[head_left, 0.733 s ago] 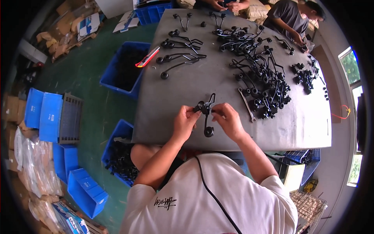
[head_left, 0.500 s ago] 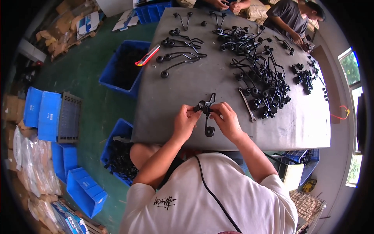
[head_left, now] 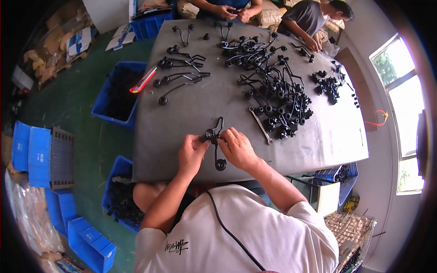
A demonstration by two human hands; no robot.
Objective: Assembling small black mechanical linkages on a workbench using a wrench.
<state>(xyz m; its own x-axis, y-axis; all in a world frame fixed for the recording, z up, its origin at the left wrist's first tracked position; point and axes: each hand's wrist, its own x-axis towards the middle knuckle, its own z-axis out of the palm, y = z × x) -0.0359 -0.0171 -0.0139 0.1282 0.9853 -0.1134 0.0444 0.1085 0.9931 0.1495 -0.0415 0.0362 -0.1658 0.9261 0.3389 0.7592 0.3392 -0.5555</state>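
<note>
Above the near part of the grey table (head_left: 177,125), both hands hold a black bent rod with round bushings (head_left: 210,134). My left hand (head_left: 191,154) pinches a bushing near the rod's middle from the left. My right hand (head_left: 237,148) has its thumb and fingers closed on the same middle part from the right; its fingertips hide the exact contact. The rod's looped end points away from me, and a round eye end hangs toward me. Nearest to the right hand on the table lies a metal wrench (head_left: 261,126).
A heap of similar black rods (head_left: 277,86) covers the table's right middle, with small black parts (head_left: 330,86) beyond. Several rods (head_left: 182,63) and a red cutter knife (head_left: 143,80) lie at left. Blue bins (head_left: 114,93) stand beside the table. Two people work across it.
The whole view has shifted, so the table sits further left and lower in the picture. Both hands keep hold of the rod in much the same pose.
</note>
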